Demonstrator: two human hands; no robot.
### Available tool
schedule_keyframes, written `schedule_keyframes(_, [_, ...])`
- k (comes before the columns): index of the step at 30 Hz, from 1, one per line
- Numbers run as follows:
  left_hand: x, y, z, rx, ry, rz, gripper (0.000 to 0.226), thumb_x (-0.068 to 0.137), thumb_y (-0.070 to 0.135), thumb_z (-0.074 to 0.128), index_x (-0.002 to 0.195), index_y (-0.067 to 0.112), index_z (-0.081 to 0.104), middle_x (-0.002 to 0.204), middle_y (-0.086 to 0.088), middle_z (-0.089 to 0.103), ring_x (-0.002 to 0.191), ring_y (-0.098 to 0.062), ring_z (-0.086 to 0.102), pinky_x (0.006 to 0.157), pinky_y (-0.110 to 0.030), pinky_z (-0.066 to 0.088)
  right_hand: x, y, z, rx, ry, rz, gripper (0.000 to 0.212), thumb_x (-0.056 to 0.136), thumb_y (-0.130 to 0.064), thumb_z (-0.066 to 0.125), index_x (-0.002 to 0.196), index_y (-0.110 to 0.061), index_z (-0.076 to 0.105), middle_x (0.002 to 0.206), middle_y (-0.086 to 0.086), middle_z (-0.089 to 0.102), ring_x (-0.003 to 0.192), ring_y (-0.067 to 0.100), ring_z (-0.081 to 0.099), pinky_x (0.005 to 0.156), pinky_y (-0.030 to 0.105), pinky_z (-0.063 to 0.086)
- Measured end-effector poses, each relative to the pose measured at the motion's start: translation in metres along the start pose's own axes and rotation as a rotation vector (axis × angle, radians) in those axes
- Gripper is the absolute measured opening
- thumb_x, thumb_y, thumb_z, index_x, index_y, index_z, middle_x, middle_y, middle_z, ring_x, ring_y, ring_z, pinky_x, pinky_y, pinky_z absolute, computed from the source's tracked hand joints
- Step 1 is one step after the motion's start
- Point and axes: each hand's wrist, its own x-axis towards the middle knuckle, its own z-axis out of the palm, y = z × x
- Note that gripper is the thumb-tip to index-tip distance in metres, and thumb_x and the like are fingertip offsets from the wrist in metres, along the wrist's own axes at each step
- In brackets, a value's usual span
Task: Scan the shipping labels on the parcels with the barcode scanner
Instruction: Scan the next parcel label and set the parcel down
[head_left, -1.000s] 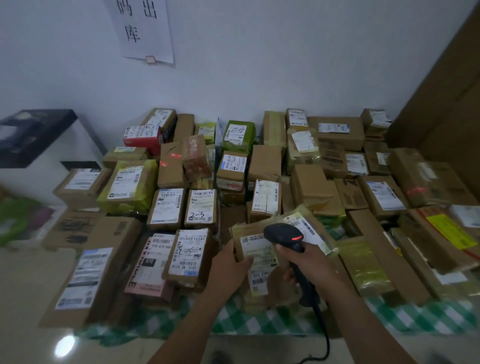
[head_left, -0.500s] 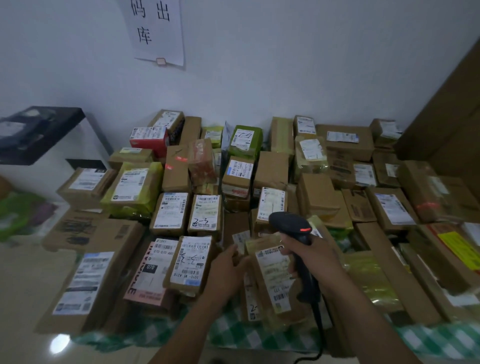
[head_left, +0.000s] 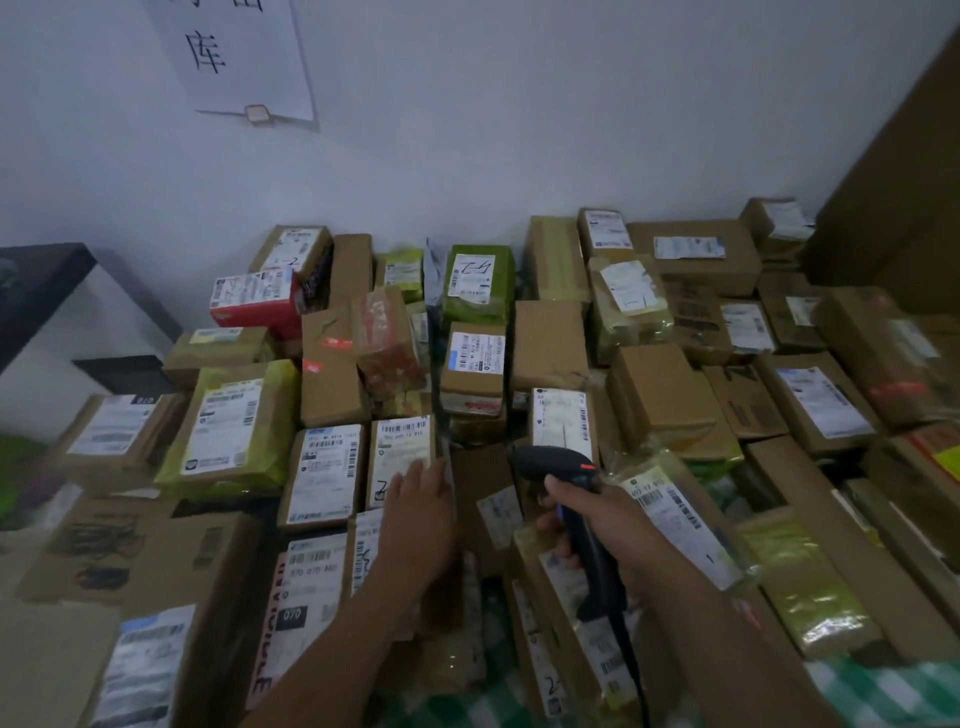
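**Cardboard parcels (head_left: 545, 338) awaiting the scan**

Mid-pile, the left hand (head_left: 421, 512) is lying open, fingers straight, on a small labelled box (head_left: 395, 447). Just beside it, the right hand (head_left: 597, 519) is clenching the barcode scanner (head_left: 550, 462) by its handle. This box is looking light and stiff, and its side edges are offering the best hold.

parcels (head_left: 545, 348) being piled up against the wall (head_left: 519, 130) | sign (head_left: 244, 57) being hung above them, back-left | cloth (head_left: 883, 691) being buried under the front row | scanner (head_left: 558, 465) being held just right of left hand (head_left: 421, 514)
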Motion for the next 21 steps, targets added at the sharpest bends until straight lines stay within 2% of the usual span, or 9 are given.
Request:
schedule_keyframes(2, [-0.002, -0.008, 0.001, 0.025, 0.012, 0.006, 0.066, 0.096, 0.043, 0.052, 0.154, 0.017, 0.031, 0.159, -0.006, 0.024, 0.15, -0.034, 0.014, 0.122, -0.048, 0.009, 0.004, 0.001, -0.004, 0.027, -0.016, 0.013, 0.033, 0.09, -0.031, 0.071, 0.095, 0.001, 0.067, 0.073, 0.013, 0.073, 0.044, 0.02, 0.057, 0.041, 0.026, 0.046])
schedule_keyframes(4, [0.001, -0.011, -0.001, 0.061, 0.015, 0.015, 0.063, 0.096, 0.045, 0.051, 0.151, 0.016, 0.037, 0.157, -0.006, 0.029, 0.15, -0.032, 0.013, 0.122, -0.049, 0.006, 0.008, 0.001, -0.008, 0.049, -0.025, 0.017, 0.035, 0.09, -0.033, 0.07, 0.096, 0.001, 0.067, 0.076, 0.015, 0.073, 0.044, 0.02, 0.056, 0.041, 0.026, 0.045])
schedule_keyframes(6, [0.012, -0.007, -0.005, 0.026, 0.023, 0.06, 0.061, 0.097, 0.046, 0.05, 0.149, 0.016, 0.038, 0.156, -0.005, 0.033, 0.15, -0.027, 0.014, 0.122, -0.043, 0.005, 0.012, 0.003, -0.011, 0.072, -0.04, 0.019, 0.037, 0.089, -0.035, 0.07, 0.096, 0.002, 0.067, 0.079, 0.016, 0.073, 0.045, 0.019, 0.056, 0.041, 0.025, 0.045])
schedule_keyframes(9, [0.042, 0.01, -0.01, -0.217, 0.029, 0.102, 0.059, 0.098, 0.033, 0.056, 0.15, 0.014, 0.037, 0.153, -0.009, 0.038, 0.143, -0.024, 0.031, 0.117, -0.032, 0.022, 0.017, 0.007, -0.015, 0.094, -0.067, 0.01, 0.048, 0.079, -0.041, 0.074, 0.097, 0.002, 0.066, 0.083, 0.019, 0.073, 0.045, 0.02, 0.057, 0.043, 0.026, 0.046])
schedule_keyframes(12, [0.074, 0.025, -0.005, -0.357, -0.125, 0.115, 0.051, 0.096, 0.025, 0.061, 0.142, 0.009, 0.047, 0.139, -0.013, 0.053, 0.13, -0.028, 0.048, 0.103, -0.032, 0.038, 0.021, 0.01, -0.018, 0.088, -0.086, -0.019, 0.06, 0.068, -0.049, 0.077, 0.097, 0.002, 0.067, 0.086, 0.02, 0.074, 0.047, 0.02, 0.058, 0.043, 0.027, 0.047])
schedule_keyframes(14, [0.093, 0.029, 0.003, -0.277, -0.24, 0.104, 0.046, 0.096, 0.025, 0.061, 0.138, 0.009, 0.049, 0.135, -0.013, 0.055, 0.125, -0.029, 0.053, 0.098, -0.033, 0.042, 0.023, 0.012, -0.02, 0.086, -0.09, -0.026, 0.062, 0.066, -0.051, 0.078, 0.098, 0.002, 0.067, 0.087, 0.02, 0.074, 0.048, 0.02, 0.059, 0.043, 0.028, 0.048])
schedule_keyframes(17, [0.114, 0.024, 0.018, -0.087, -0.389, 0.065, 0.052, 0.1, 0.028, 0.054, 0.146, 0.007, 0.041, 0.145, -0.017, 0.048, 0.129, -0.031, 0.05, 0.107, -0.038, 0.041, 0.025, 0.014, -0.021, 0.083, -0.093, -0.041, 0.063, 0.066, -0.053, 0.078, 0.097, 0.001, 0.067, 0.089, 0.021, 0.074, 0.048, 0.02, 0.059, 0.044, 0.027, 0.048])
schedule_keyframes(21, [0.13, 0.022, 0.029, 0.006, -0.458, 0.054, 0.061, 0.096, 0.029, 0.062, 0.147, 0.005, 0.039, 0.144, -0.019, 0.049, 0.129, -0.034, 0.05, 0.107, -0.04, 0.042, 0.027, 0.015, -0.022, 0.094, -0.1, -0.041, 0.061, 0.067, -0.052, 0.077, 0.097, 0.001, 0.067, 0.089, 0.02, 0.074, 0.047, 0.02, 0.059, 0.044, 0.026, 0.048])
